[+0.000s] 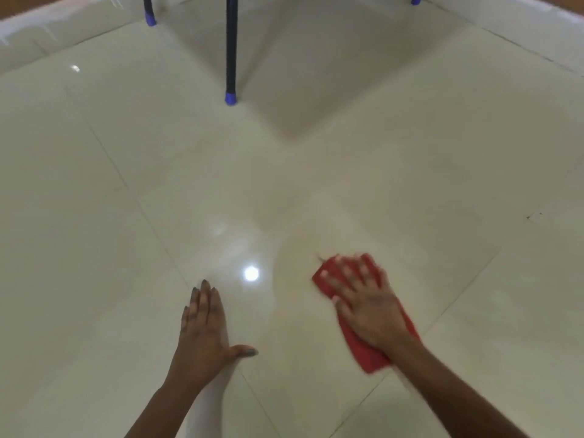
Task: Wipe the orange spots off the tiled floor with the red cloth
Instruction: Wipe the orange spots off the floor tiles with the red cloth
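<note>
The glossy cream tiled floor holds dark chair legs, cut off at the top. The left hand lies flat on it, fingers together and thumb out. The right hand, fingers spread, presses the red cloth onto the tile; both are blurred and the cloth is half hidden beneath the palm.

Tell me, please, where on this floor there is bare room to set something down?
The widest bare tiled floor lies between the nearest dark leg and the two hands. Tiles left of the left hand and right of the red cloth under the right hand are bare too. Crowded only among the legs at the top.
</note>
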### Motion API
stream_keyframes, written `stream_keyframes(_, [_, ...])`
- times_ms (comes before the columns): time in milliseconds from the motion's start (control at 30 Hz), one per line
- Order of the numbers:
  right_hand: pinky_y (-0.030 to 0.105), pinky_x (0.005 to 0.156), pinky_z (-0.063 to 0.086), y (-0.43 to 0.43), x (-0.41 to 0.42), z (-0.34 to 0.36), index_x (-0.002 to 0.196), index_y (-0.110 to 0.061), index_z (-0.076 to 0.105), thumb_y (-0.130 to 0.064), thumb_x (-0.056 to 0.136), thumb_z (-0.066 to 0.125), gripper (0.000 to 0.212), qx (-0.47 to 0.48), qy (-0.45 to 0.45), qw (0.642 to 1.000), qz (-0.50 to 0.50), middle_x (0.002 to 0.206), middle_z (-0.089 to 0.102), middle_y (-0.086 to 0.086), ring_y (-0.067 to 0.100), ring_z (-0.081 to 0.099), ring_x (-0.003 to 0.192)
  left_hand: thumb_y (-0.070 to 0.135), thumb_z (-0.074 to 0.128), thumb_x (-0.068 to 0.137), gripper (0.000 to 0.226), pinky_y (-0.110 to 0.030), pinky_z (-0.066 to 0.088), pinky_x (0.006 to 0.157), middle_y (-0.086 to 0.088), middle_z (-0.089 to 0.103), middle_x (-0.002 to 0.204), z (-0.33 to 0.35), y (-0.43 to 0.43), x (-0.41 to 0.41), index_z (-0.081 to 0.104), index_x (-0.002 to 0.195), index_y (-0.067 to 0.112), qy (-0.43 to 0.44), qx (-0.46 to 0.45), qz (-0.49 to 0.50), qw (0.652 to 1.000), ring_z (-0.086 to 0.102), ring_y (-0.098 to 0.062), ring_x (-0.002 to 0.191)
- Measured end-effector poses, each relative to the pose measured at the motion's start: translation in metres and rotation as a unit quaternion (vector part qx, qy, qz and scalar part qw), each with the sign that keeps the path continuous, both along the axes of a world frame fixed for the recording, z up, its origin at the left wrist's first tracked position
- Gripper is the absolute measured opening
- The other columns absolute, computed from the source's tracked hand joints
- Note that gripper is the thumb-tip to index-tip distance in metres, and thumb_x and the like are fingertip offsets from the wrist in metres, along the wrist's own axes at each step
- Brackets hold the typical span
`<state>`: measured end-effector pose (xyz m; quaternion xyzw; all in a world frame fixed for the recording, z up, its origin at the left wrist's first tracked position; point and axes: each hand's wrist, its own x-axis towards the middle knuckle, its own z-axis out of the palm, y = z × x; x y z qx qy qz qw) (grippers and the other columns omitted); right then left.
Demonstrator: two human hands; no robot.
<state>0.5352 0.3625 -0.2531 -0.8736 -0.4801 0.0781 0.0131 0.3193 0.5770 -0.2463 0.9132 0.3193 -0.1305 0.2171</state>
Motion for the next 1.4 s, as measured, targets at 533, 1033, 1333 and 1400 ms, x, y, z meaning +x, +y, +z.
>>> stream_keyframes(533, [0.055,0.105,0.024,0.050,-0.033,-0.003,0.138,-0.041,0.032,-0.043,0.088,0.035,0.051,0.010,-0.006,0.989,0.146,0.148,0.037,-0.001,0.033,0.035,0.134,0.097,0.023,0.054,0.132,-0.047,0.015,0.111,-0.013,0.005,0.153,0.001,0.006,-0.052,0.015,0.145,0.001,-0.009,-0.010,0.032,0.999,-0.004,-0.019,0.140])
stream_keyframes(1033, [0.061,0.104,0.022,0.029,-0.031,-0.001,0.137,-0.038,0.037,-0.042,0.085,0.031,0.052,-0.007,-0.018,1.000,-0.018,0.146,0.041,0.002,0.034,0.028,0.137,0.093,0.021,0.061,0.121,-0.035,0.004,0.108,-0.017,0.019,0.151,0.010,-0.021,-0.045,0.019,0.142,0.003,0.016,0.004,-0.077,0.997,0.008,-0.024,0.139])
stream_keyframes(1333, [0.058,0.105,0.022,-0.050,-0.086,0.007,0.138,-0.044,0.031,-0.040,0.088,0.034,0.050,-0.002,0.025,0.998,0.054,0.149,0.035,-0.003,0.033,0.021,0.140,0.091,0.032,0.060,0.123,-0.028,-0.008,0.112,-0.011,0.005,0.155,0.006,-0.053,-0.021,0.009,0.146,0.007,-0.021,-0.010,-0.122,0.992,-0.011,-0.016,0.142])
stream_keyframes(1400, [0.059,0.103,0.026,-0.071,-0.034,0.003,0.138,-0.041,0.030,-0.040,0.087,0.029,0.051,-0.017,0.004,0.998,-0.061,0.147,0.039,0.002,0.035,0.024,0.138,0.090,0.031,0.062,0.120,-0.029,-0.006,0.112,-0.011,0.010,0.154,0.004,-0.059,-0.014,0.010,0.146,0.007,0.001,-0.008,-0.144,0.990,-0.006,-0.018,0.142])
